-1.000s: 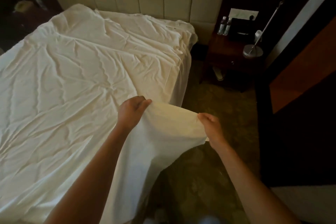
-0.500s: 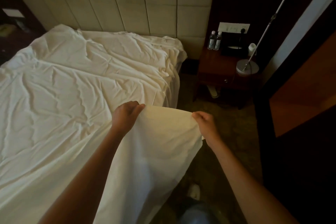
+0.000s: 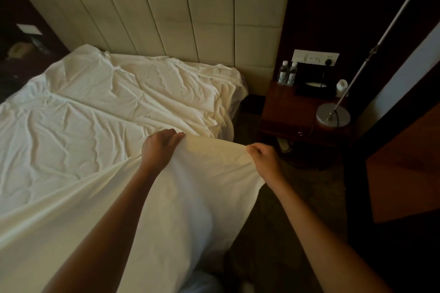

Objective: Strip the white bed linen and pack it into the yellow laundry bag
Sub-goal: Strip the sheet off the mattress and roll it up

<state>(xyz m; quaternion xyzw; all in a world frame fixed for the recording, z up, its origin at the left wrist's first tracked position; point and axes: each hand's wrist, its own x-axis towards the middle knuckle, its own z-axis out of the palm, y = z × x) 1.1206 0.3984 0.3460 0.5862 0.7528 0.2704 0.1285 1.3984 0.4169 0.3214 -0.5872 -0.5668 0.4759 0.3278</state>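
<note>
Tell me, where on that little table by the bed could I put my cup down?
The nightstand has bare wood at its front left, between the two water bottles behind and the lamp base to the right. The back is crowded: bottles, black tissue box and a small white thing.

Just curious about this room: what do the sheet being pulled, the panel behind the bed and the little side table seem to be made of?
The sheet looks like thin woven cotton, matte: it creases finely and drapes. The headboard seems padded, in fabric or faux leather, with stitched panel seams. The side table looks like dark wood with a glossy reddish varnish.
</note>
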